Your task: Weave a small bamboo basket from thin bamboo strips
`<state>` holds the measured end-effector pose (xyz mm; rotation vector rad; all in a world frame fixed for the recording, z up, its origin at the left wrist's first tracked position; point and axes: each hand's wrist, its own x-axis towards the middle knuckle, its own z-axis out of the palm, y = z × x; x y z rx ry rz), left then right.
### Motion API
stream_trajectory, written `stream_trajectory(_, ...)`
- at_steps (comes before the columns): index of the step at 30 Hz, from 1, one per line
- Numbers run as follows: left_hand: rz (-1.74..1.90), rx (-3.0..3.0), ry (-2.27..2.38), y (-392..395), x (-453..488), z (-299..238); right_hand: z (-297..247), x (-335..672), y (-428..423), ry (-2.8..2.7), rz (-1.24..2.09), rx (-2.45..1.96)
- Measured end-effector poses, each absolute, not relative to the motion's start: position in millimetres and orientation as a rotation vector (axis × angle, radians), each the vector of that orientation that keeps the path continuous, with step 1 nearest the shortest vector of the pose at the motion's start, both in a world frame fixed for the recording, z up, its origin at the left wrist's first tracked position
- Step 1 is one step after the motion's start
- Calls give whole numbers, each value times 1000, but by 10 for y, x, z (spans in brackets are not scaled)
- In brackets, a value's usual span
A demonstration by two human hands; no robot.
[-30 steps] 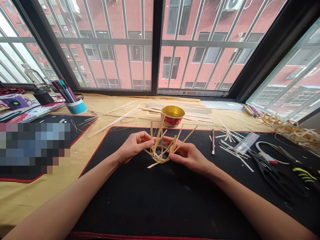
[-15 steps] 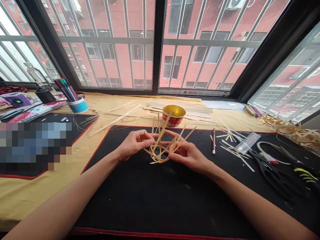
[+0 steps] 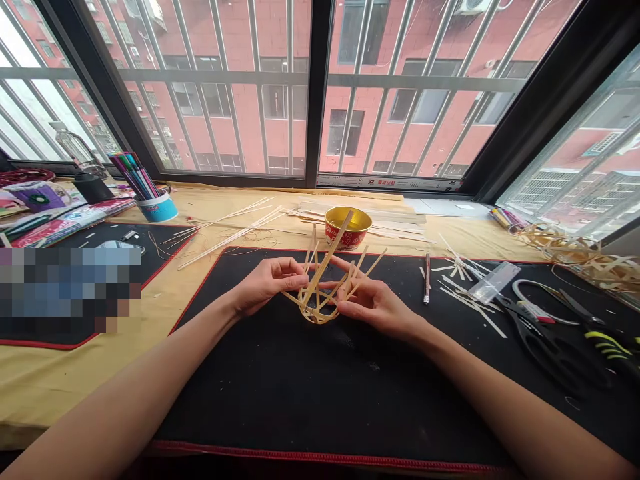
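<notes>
Between my hands, over the black mat, is a small, half-woven basket of thin bamboo strips (image 3: pixel 316 308), with a round woven base and loose strips fanning upward. My left hand (image 3: pixel 267 285) pinches the strips at the basket's left side with thumb and fingers. My right hand (image 3: pixel 373 303) grips its right side, fingertips among the strips. The longest strip leans up and to the right, in front of the bowl. Whether the basket's underside touches the mat is hidden.
A red-and-gold bowl (image 3: pixel 349 228) stands behind the black mat (image 3: pixel 320 400). Loose bamboo strips lie on the yellow tablecloth (image 3: pixel 90 393) and mat. Black-handled scissors (image 3: pixel 545 348), a coil of strips (image 3: pixel 575 263) and a pen cup (image 3: pixel 156 208) sit nearby. A pixelated patch covers the left.
The woven base has drawn into a tighter, rounder shape between my hands. The long strip leans further right. The view has tipped slightly, so the table's back edge sits higher.
</notes>
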<state>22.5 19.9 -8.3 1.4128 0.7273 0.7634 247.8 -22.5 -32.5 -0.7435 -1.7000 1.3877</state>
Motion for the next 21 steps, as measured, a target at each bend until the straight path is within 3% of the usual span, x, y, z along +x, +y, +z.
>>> stream_trajectory(21, 855, 1366, 895, 202, 236, -132, -451, 2463, -181, -1400, 1407, -869)
